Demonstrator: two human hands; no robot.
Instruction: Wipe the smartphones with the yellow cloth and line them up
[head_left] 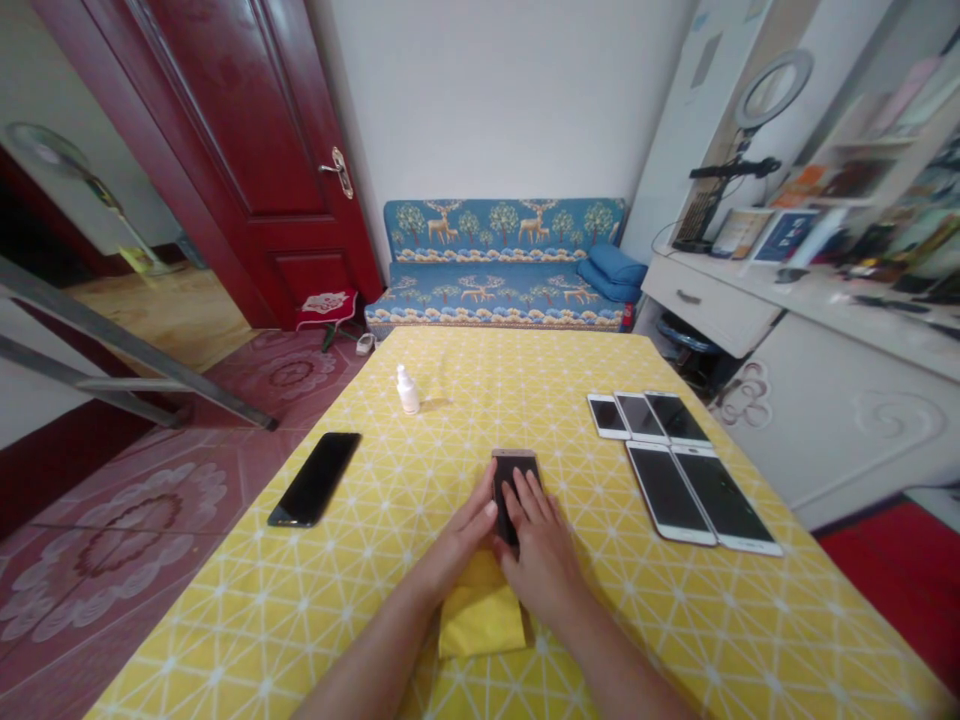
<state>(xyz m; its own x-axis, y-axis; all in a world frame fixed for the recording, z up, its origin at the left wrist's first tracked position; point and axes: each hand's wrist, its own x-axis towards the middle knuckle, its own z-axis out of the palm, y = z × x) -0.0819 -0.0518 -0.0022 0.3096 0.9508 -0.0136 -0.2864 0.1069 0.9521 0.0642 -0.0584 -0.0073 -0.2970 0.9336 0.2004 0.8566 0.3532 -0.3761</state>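
A smartphone [507, 535] with a dark screen and a gold-coloured rim lies on the table in front of me, partly covered by both hands. Along its left edge, my left hand [471, 520] holds it, fingers closed against the side. Over the screen, my right hand [538, 545] lies palm down with its fingers stretched out and slightly apart. Just below the hands is a folded yellow cloth [482, 625], its upper part in shadow between my wrists.
The table [360, 620] has a yellow patterned cover. A black phone [315, 480] lies left, a small white bottle [407, 390] stands beyond it, and several white-framed phones [670, 490] lie right. Behind are a blue sofa [487, 290] and, at right, a cluttered white desk [709, 310].
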